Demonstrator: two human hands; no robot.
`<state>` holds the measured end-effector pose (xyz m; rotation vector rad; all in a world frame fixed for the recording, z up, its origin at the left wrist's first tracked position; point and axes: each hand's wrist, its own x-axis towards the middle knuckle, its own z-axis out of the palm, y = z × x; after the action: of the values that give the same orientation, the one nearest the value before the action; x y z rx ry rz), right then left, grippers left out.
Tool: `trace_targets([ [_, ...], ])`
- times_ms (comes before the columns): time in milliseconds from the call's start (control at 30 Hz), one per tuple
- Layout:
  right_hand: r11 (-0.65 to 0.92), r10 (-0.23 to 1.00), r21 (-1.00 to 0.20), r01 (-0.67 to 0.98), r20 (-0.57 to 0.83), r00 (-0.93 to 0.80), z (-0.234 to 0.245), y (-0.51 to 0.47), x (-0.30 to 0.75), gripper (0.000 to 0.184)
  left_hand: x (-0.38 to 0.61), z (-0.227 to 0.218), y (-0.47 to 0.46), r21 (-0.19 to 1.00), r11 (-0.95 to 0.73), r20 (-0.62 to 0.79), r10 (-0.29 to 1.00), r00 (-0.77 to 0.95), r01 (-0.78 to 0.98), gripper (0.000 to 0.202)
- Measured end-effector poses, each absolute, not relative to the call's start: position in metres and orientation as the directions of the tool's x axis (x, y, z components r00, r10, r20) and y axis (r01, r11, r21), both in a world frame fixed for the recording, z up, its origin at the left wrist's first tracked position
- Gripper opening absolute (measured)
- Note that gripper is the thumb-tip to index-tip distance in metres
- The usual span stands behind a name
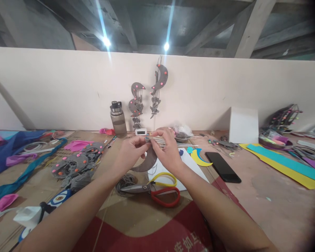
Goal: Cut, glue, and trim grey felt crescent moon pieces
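Observation:
Over the middle of the cardboard, my left hand and my right hand meet with fingers pinched at the upper tip of a grey crescent moon. The crescent hangs below my fingertips. Thin pale cords run by my right fingers; how they join the crescent is hidden. Just beneath my hands lie scissors with one yellow and one red handle. Their blades rest against a coil of grey cord. White paper lies partly under my right hand.
Left are decorated grey crescents, blue-green fabric strips and a white plug. A bottle and small digital display stand behind. Right are a black phone and yellow-blue crescents. Finished crescent hangings hang on the wall.

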<state>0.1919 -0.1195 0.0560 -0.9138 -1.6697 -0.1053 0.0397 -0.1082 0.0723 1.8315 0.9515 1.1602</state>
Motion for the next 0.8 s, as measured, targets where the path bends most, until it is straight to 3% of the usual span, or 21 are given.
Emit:
trace_targets([
  [200, 0.674, 0.515, -0.299, 0.675, 0.846, -0.139, 0.0554, -0.1233, 0.1913, 0.028, 0.0415, 0.0796, -0.1178, 0.803, -0.475, 0.411, 0.878, 0.244, 0.360, 0.013],
  [500, 0.678, 0.498, -0.255, 0.689, 0.849, -0.176, 0.0511, -0.1213, 0.1919, 0.019, 0.0393, 0.0805, -0.1171, 0.636, -0.582, 0.517, 0.809, 0.279, 0.507, 0.018],
  [667, 0.698, 0.521, -0.434, 0.569, 0.854, 0.013, 0.0526, -0.1196, 0.1905, 0.007, 0.0402, 0.0768, -0.1146, 0.765, -0.492, 0.415, 0.870, 0.265, 0.415, 0.016],
  [800, 0.644, 0.668, -0.671, 0.368, 0.727, 0.157, 0.0518, -0.1159, 0.1895, 0.017, 0.0428, 0.0770, -0.1167, 0.851, -0.445, 0.386, 0.890, 0.243, 0.278, 0.017],
])
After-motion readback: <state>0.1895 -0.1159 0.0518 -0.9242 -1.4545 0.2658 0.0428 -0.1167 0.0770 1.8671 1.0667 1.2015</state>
